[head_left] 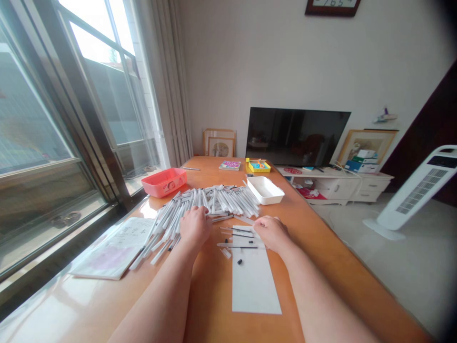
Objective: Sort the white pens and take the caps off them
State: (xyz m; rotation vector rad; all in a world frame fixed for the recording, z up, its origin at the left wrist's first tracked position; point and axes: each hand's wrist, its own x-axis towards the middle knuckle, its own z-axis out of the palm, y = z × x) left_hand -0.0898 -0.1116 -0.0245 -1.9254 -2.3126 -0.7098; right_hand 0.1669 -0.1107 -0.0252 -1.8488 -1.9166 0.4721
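Head view: slim translucent plastic pens (pixel 233 201) heap mid-frame on the glossy wooden surface (pixel 210 305), above a white paper strip (pixel 254 288). The left hand (pixel 195 226) curls partly at the heap, the right hand (pixel 272 232) near the strip's top; whether either grips anything cannot be told.

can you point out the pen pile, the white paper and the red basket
Pen pile (pixel 233 201), head view: the middle of the heap.
White paper (pixel 254 290), head view: the bare lower part.
Red basket (pixel 157 190), head view: the outer wall.
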